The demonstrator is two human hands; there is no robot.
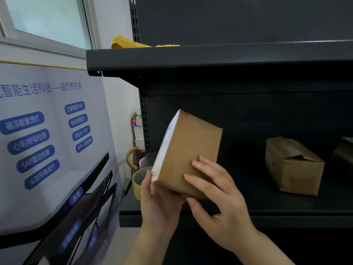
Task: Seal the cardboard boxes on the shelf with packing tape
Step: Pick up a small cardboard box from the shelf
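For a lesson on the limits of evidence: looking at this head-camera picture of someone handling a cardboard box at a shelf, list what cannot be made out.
- Roll of tape: mostly hidden behind the held box and left hand.
- Held box's pale side: blurred, so taping is unclear.
- Third box: cut off by the right edge, in shadow.
- Second box: its seam is too dim to judge.
- Right hand: its thumb is hidden under the box.

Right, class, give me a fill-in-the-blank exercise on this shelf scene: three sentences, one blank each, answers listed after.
1. The tilted cardboard box is held by ____ hands, the left hand and the right hand.
2. The roll of packing tape sits to the ____ of the held box.
3. The cloth on the upper shelf is ____ in colour.

Answers: both; left; yellow
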